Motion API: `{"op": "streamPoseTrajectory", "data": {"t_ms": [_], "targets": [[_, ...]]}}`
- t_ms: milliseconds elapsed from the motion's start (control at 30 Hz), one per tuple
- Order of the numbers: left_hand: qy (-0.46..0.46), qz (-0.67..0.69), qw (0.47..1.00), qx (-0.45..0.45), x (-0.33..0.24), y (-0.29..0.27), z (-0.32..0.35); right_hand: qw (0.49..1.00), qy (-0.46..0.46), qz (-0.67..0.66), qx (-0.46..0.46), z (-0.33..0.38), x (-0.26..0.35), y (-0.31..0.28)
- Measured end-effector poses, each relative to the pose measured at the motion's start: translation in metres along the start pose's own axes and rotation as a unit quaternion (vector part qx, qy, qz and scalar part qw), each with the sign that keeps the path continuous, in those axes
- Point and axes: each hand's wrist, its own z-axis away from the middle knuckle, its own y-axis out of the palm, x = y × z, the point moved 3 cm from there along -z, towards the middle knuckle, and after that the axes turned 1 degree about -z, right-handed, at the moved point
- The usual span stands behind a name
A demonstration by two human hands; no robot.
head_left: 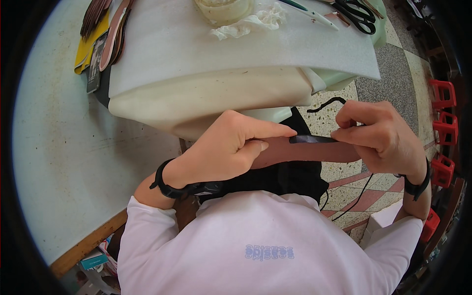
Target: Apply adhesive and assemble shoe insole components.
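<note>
A long brown leather piece (305, 152), shaped like a shoe insole, is held flat between both hands above my lap. My left hand (223, 150) grips its left end with thumb and fingers pinched. My right hand (381, 135) holds the right end, and its fingertips press a thin black strip (314, 139) along the piece's upper edge. A black cord (327, 103) curls just above the hands. Both wrists wear black bands.
A pale table (64, 147) lies to the left, carrying white foam sheeting (246, 49) over cream material. A stack of brown soles (110, 29) sits at its far left, black scissors (356, 14) and crumpled white cloth at the far edge. Red stools (442, 128) stand right.
</note>
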Motion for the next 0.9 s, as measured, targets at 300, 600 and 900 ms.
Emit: {"op": "streamPoseTrajectory", "data": {"t_ms": [300,600,900], "targets": [[0.079,-0.081,0.992,-0.055,-0.007,0.001,0.006,1.000,0.006,0.006,-0.004,0.001,0.004,-0.001],[0.090,-0.093,0.990,-0.060,-0.005,0.001,0.006,0.998,-0.043,0.051,-0.021,0.002,0.009,0.002],[0.115,-0.133,0.981,-0.079,-0.009,0.001,0.012,0.993,-0.039,0.005,-0.113,0.006,0.008,0.010]]}}
